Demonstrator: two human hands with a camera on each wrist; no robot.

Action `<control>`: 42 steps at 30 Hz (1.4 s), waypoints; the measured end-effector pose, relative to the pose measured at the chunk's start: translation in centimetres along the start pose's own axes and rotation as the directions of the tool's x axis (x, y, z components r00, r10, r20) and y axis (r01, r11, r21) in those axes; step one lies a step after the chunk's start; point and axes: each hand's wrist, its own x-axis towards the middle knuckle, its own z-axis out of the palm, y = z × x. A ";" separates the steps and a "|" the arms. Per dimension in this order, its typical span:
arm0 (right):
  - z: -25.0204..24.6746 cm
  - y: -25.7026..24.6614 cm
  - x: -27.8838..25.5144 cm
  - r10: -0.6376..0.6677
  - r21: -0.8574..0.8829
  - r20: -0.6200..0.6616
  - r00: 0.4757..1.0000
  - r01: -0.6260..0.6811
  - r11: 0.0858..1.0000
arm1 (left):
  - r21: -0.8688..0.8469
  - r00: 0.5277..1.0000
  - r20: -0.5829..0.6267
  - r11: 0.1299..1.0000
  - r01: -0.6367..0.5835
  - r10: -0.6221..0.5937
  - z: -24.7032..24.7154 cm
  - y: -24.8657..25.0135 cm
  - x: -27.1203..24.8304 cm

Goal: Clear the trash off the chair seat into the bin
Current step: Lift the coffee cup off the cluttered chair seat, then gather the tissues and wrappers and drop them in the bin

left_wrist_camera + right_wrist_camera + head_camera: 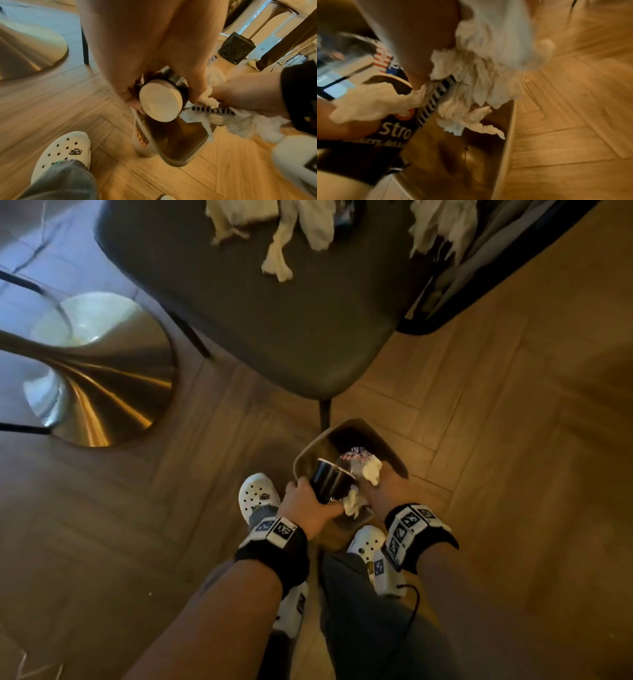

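A small beige bin (387,446) (173,159) (506,135) stands on the floor between my feet. My left hand (305,501) (154,81) grips a black paper cup (330,482) (160,102) on its side over the bin's mouth. My right hand (383,484) (436,54) holds a bundle of crumpled white tissues (371,470) (236,121) (471,83) and a printed wrapper (356,457) (383,59) over the bin. The dark grey chair seat (274,320) ahead carries several more crumpled tissues (277,258).
A brass table base (102,371) stands on the floor at the left. A dark bag or cloth (479,268) lies against the chair's right side. My white clogs (258,494) flank the bin. A black-lined waste basket (236,48) stands farther off.
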 end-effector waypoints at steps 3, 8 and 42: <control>2.2 0.8 3.6 0.073 0.095 -0.024 0.997 -0.071 0.993 | -0.033 1.000 -0.013 0.999 -0.008 0.007 2.1 -0.4 3.9; 2.9 2.0 5.9 0.138 0.234 -0.031 0.990 -0.127 0.964 | -0.106 1.000 -0.005 0.994 -0.017 0.016 2.8 -0.2 7.1; -17.6 -33.2 6.4 -0.028 0.035 -0.498 0.867 0.052 0.998 | -0.052 0.878 -0.408 0.953 -0.297 0.252 -34.7 16.8 3.3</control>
